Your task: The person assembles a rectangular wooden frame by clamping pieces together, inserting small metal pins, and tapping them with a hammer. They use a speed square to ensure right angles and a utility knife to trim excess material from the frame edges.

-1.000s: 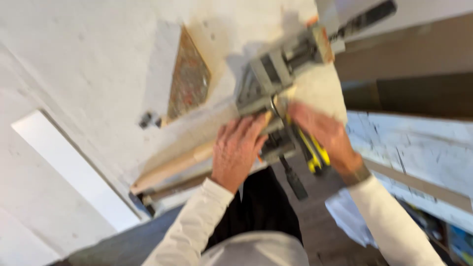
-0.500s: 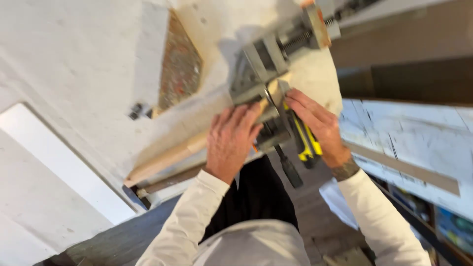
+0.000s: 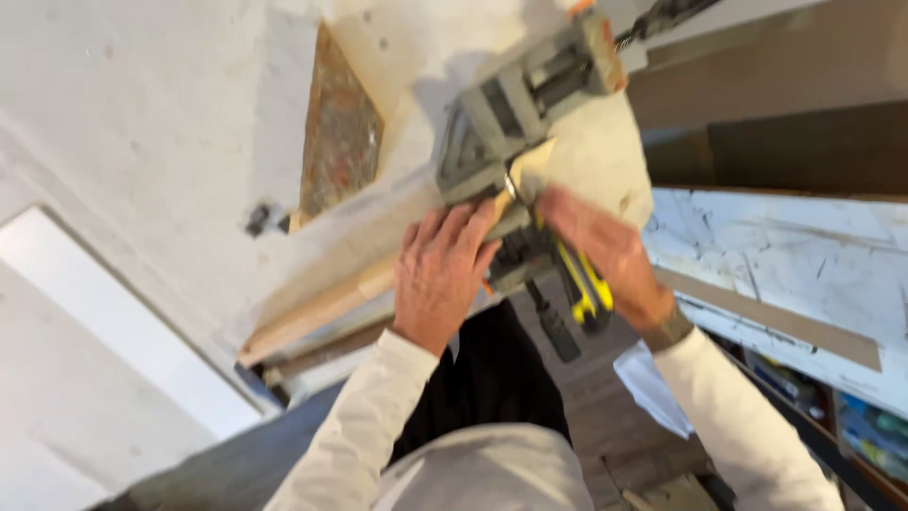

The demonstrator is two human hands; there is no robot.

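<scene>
A grey metal corner clamp (image 3: 515, 114) sits on the white workbench (image 3: 142, 104) near its edge. A long wooden strip (image 3: 322, 308) runs from the clamp down to the left. My left hand (image 3: 443, 270) lies flat on that strip right beside the clamp, fingers spread. My right hand (image 3: 605, 251) reaches to the clamp's near side and is wrapped on a yellow and black tool (image 3: 582, 289) that hangs below it. A short light wooden piece (image 3: 532, 166) is held in the clamp jaws. The view is blurred.
A brown mottled triangular panel (image 3: 340, 142) lies on the bench left of the clamp, a small dark fitting (image 3: 257, 220) beside it. A white board (image 3: 123, 326) leans at lower left. Paint-marked white boards (image 3: 804, 255) and shelves are at right.
The view has shifted; my hands stay at the clamp. My left hand has slid slightly along the strip toward the clamp, and my right hand keeps the yellow tool.
</scene>
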